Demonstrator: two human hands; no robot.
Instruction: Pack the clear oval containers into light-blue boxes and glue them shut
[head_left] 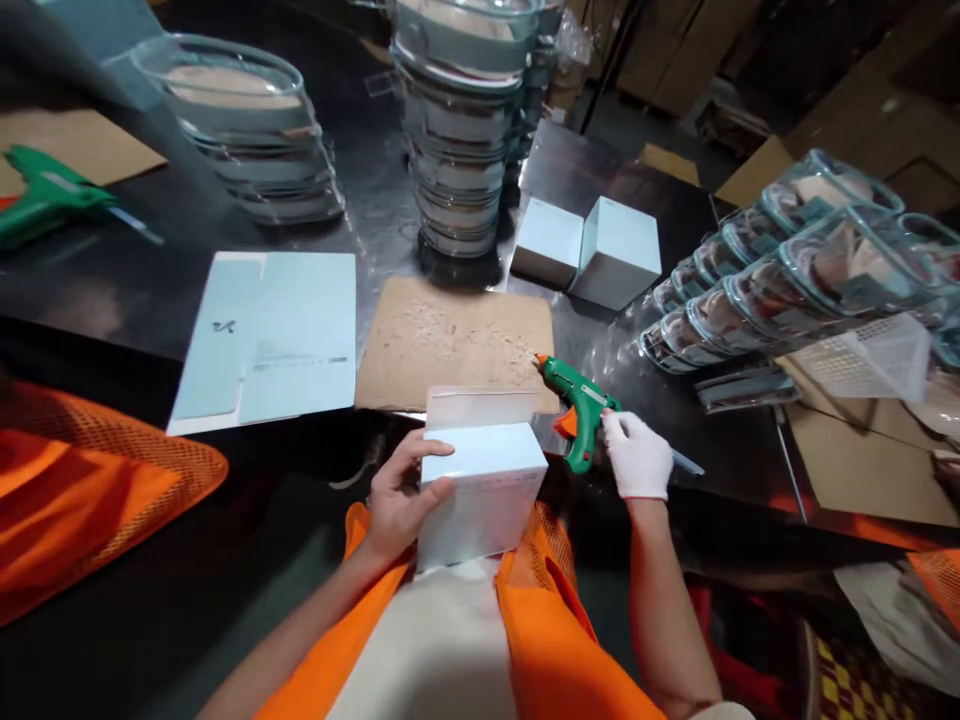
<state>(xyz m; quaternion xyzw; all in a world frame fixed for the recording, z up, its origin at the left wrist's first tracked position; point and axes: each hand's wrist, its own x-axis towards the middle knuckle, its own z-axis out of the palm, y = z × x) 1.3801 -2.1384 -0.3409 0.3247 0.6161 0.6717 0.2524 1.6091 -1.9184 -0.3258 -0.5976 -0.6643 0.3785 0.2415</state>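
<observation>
A pale blue carton with its top flap raised stands against my body at the table's front edge. Bare and closed around its left side, my left hand has the thumb on the front and the fingers over the top. My right hand, in a white glove, pinches the rear of a green hot glue gun with an orange trigger. The gun's orange nozzle points up and left over a cardboard sheet spotted with dried glue. From its back end a clear glue stick sticks out.
Flat pale blue cartons lie left of the cardboard. Two formed boxes stand behind it. Stacked clear containers rise at the back, with more leaning stacks at right. Another green glue gun lies far left, near an orange-clothed person.
</observation>
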